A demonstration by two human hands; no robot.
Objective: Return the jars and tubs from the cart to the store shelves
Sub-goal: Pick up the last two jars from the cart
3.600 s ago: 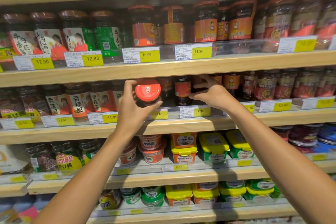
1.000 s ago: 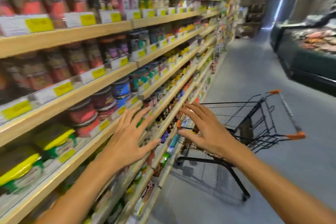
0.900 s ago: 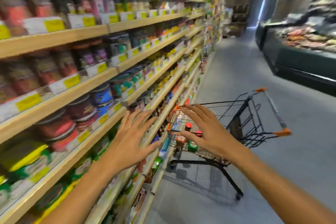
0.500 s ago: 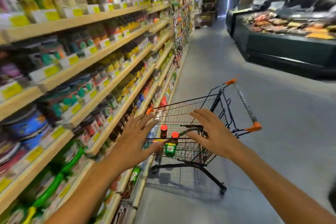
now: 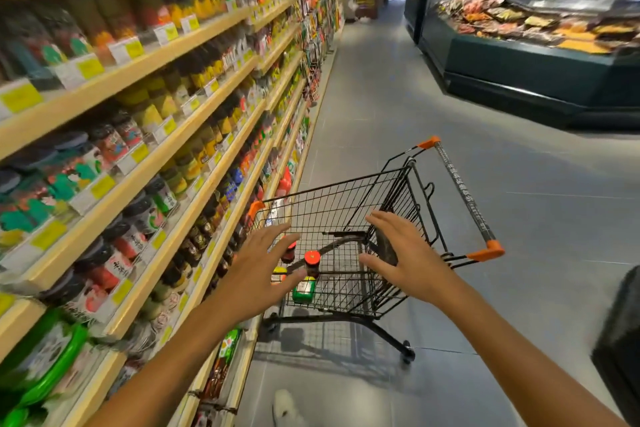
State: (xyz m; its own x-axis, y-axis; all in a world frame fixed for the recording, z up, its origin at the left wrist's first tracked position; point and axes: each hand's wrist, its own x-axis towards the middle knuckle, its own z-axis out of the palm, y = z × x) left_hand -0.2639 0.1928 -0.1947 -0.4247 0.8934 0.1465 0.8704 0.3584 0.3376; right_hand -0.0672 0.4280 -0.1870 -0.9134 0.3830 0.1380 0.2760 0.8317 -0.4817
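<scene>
A black wire cart [image 5: 391, 198] with orange corners stands in the aisle beside the shelves. Inside it I see a dark jar with a red lid [image 5: 312, 263], a second red-lidded jar [image 5: 289, 251] partly behind my fingers, and a green tub [image 5: 304, 290] lying low in the basket. My left hand [image 5: 258, 274] reaches out with fingers spread, just in front of the jars. My right hand [image 5: 408, 258] is stretched over the cart's near side, fingers straight. Both hands hold nothing.
Long wooden shelves [image 5: 145, 152] full of jars, tubs and yellow price tags run along the left. A dark green chilled counter [image 5: 526, 59] stands at the right. Grey floor [image 5: 381, 107] stretches ahead. A dark object [image 5: 620, 340] sits at the right edge.
I put the red-lidded jar on the shelf, then turned right toward the cart. Both empty hands have moved closer to the cart basket.
</scene>
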